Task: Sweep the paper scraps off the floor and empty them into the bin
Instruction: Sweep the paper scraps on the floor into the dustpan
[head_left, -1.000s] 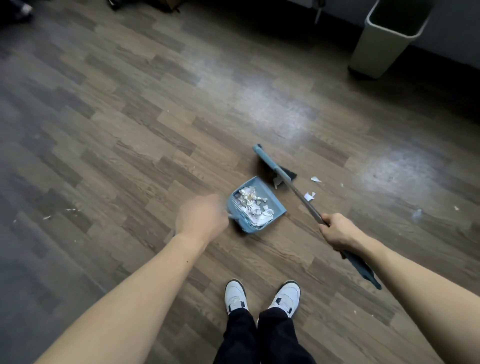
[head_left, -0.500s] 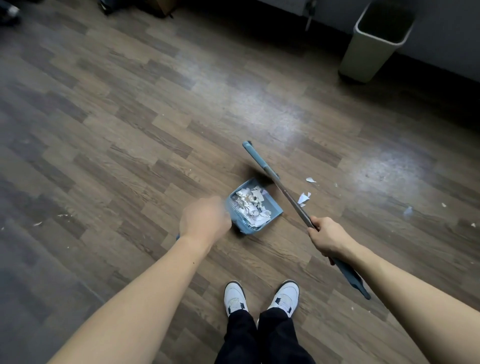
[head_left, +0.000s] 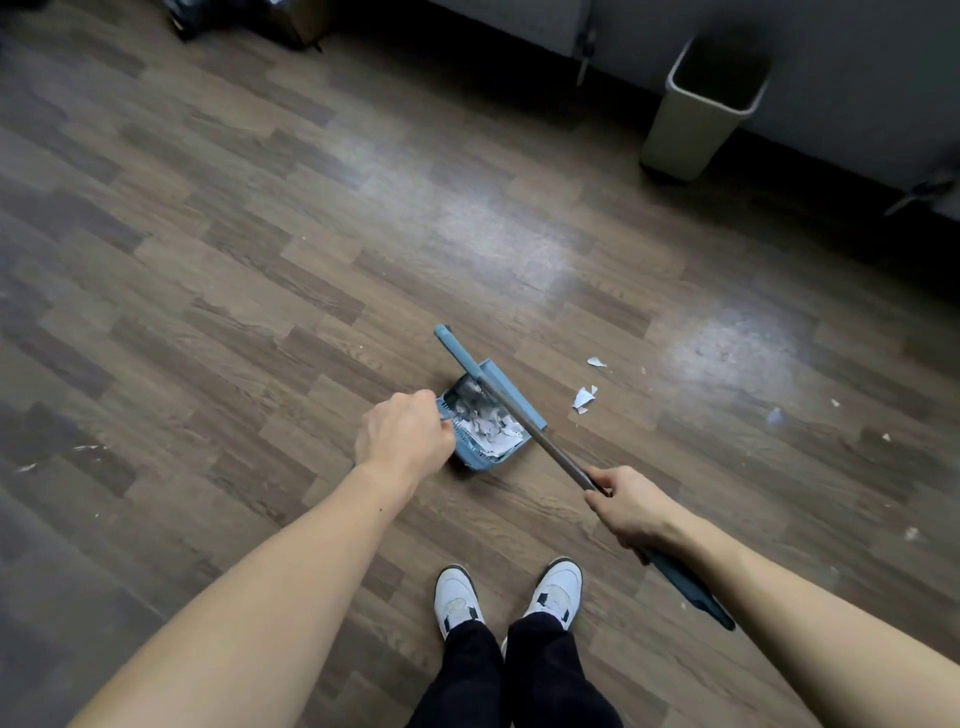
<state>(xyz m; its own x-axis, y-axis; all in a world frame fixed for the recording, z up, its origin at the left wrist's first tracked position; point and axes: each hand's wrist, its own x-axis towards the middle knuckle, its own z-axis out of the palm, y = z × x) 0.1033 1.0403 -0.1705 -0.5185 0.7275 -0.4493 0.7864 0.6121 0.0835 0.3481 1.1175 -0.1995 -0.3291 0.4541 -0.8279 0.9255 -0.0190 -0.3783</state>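
A blue dustpan (head_left: 506, 387) stands on the wooden floor, filled with white paper scraps (head_left: 491, 426). My left hand (head_left: 402, 439) grips the dustpan's handle, which the hand hides. My right hand (head_left: 626, 504) grips the metal shaft of the blue broom (head_left: 524, 415). The broom head lies across the dustpan's mouth, over the scraps. Loose paper scraps (head_left: 584, 399) lie on the floor just right of the dustpan. The beige bin (head_left: 691, 122) stands open at the far right by the wall.
My two white shoes (head_left: 509, 597) stand just behind the dustpan. Small paper bits (head_left: 774, 415) dot the floor further right and some lie at the left (head_left: 85, 448). A dark wall base runs along the far edge, with dark objects (head_left: 244, 21) at the top left.
The broom head has swung left from beside the dustpan into its mouth. The dustpan has tilted a little. Two scraps stay on the floor to its right.
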